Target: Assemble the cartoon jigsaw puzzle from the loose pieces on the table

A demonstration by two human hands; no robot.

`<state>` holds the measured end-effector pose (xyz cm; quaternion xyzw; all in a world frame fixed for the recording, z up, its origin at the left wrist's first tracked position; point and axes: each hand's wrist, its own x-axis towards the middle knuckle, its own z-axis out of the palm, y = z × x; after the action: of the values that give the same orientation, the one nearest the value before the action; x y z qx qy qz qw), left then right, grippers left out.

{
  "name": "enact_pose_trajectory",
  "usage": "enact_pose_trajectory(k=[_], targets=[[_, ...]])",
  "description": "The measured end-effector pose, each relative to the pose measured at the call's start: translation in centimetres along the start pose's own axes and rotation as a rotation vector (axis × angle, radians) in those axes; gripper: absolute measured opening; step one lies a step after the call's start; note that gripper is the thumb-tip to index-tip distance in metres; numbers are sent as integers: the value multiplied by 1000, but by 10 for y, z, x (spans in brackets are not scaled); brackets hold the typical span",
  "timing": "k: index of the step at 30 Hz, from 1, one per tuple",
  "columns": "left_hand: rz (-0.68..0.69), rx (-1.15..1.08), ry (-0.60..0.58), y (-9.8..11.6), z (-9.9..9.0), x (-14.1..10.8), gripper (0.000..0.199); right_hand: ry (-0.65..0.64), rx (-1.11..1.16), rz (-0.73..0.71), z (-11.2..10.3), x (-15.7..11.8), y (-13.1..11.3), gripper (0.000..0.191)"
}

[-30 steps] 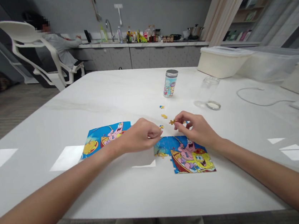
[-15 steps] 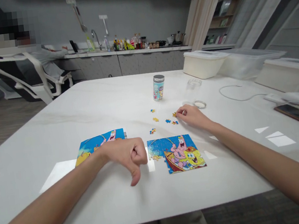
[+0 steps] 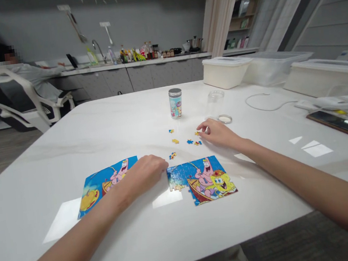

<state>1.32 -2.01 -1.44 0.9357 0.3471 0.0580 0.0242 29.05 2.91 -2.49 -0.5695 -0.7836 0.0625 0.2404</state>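
A partly assembled cartoon puzzle (image 3: 208,181) lies on the white table, with a gap at its lower left. My left hand (image 3: 149,171) rests beside the puzzle's upper left corner, its fingers curled under and hidden. Under and left of that wrist is the picture sheet (image 3: 104,182), partly covered. My right hand (image 3: 213,132) has thumb and fingers closed at a yellow puzzle piece (image 3: 197,133). Near it lie a blue piece (image 3: 189,141) and a red-and-blue piece (image 3: 197,143). Other loose pieces include a yellow one (image 3: 175,141) and a multicoloured one (image 3: 172,156).
Behind the pieces stands a cartoon-printed can (image 3: 175,105), beside a clear jar (image 3: 215,102) and a round lid (image 3: 224,119). Storage boxes (image 3: 225,73), a cable and a phone (image 3: 343,126) are at the right. A person (image 3: 38,79) sits at the far left.
My left hand has turned from thumb-down to palm-down and come to the puzzle's upper left corner. More of the picture sheet shows. The whole view has shifted slightly.
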Motion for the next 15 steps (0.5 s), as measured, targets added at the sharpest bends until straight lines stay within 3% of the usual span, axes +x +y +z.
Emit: enact_pose_trajectory(k=[6,15], targets=[[-45,134,-151,5,-4,1,28,-153,19,-146,-5,-7,-16,5],[-25,119,-87,3,-1,0,28,-198,128,-212,-2,-9,-23,8]])
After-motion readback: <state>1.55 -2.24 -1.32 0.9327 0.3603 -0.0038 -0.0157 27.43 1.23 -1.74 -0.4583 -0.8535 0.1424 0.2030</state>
